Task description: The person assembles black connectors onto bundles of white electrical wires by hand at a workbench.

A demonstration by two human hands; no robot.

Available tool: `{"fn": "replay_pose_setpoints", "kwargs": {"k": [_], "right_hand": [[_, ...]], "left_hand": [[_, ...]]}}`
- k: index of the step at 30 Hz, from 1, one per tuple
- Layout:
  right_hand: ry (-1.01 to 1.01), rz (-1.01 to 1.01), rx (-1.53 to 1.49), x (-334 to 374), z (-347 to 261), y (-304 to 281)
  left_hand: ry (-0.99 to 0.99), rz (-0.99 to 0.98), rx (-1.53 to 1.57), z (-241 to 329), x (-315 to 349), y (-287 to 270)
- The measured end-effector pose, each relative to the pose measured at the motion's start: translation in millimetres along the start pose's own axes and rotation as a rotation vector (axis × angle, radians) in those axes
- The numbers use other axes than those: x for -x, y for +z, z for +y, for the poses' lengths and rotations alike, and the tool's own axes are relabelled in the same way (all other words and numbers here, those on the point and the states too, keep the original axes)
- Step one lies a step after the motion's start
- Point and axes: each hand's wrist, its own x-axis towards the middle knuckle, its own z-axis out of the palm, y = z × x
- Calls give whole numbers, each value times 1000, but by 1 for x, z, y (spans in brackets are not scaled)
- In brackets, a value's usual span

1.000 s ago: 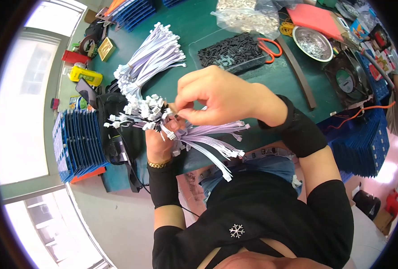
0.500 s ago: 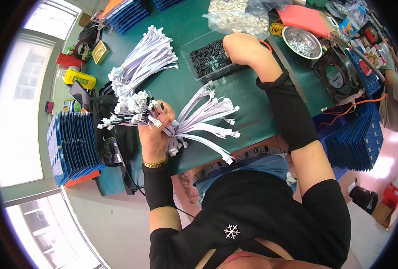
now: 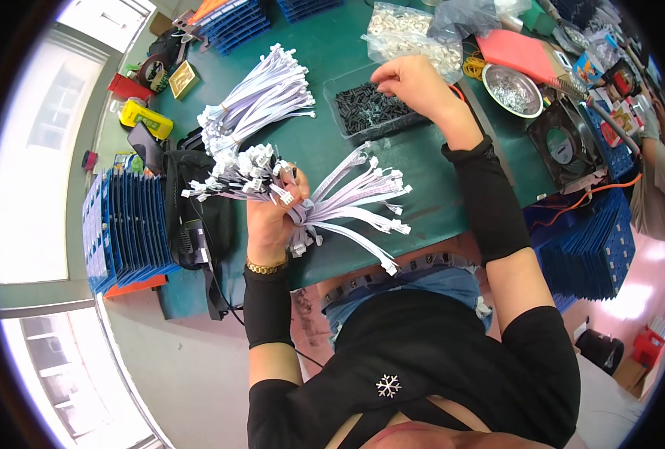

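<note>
My left hand (image 3: 271,224) is closed around a bundle of white flat cables (image 3: 355,196) with small white connectors at their ends. Connector ends stick out on both sides of the fist, and some on its left side have black pieces on or beside them. Over a clear plastic tray (image 3: 386,132) of short black tube-like pieces (image 3: 364,111), my right hand (image 3: 418,86) has its fingertips drawn together. Whatever those fingers pinch, if anything, is too small to make out. Beyond the left hand lies another bundle of white cables (image 3: 261,101), apart from it on the green table (image 3: 332,41).
Bags of pale small parts (image 3: 415,41) and a metal bowl of shiny pieces (image 3: 512,90) stand beyond the tray. A fan (image 3: 562,146) is at right. Blue stacked racks (image 3: 129,232) and a black bag (image 3: 197,202) sit at left. Someone's arm (image 3: 656,153) shows far right.
My right hand has lifted slightly out of the black pieces, its fingers now showing above the tray. The left hand keeps its grip on the cables; the whole view has shifted a little.
</note>
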Motion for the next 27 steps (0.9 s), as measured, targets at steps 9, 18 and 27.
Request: {"fn": "replay_pose_setpoints", "kwargs": {"k": [9, 18, 27], "right_hand": [[47, -35, -506, 15, -68, 14], [-507, 20, -517, 39, -125, 28], [-548, 21, -462, 41, -127, 31]], "left_hand": [[-63, 5, 108, 4, 1, 0], [-67, 3, 82, 2, -1, 0], [-91, -7, 54, 5, 3, 0]]}}
